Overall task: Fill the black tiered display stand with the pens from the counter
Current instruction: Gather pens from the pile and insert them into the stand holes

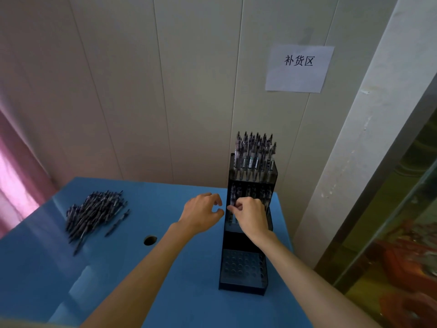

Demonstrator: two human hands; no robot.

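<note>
i see the black tiered plastic display stand (pixel 246 268) standing near the right edge of the blue worktop (pixel 165 268), its tall back close to the far edge by the pale panelled wall (pixel 142 91). its top tier is packed with upright dark click pens (pixel 254 157). the middle tier holds several more pens, partly hidden behind my right hand (pixel 250 215), and the lowest tier at the front shows only its grid of round holes. my right hand is over the middle tier, fingers curled and pinching a single dark pen (pixel 233 200) upright at the tier's left side. my left hand (pixel 203 213) hovers just left of the stand, fingers loosely curled with thumb and forefinger apart, holding nothing. the loose heap of dark pens (pixel 94 214) lies near the left edge of the worktop, well apart from the stand. a round hole (pixel 150 240) sits in the worktop between heap and stand. a white paper sign (pixel 299 68) with black characters hangs on the wall above the stand.
</note>
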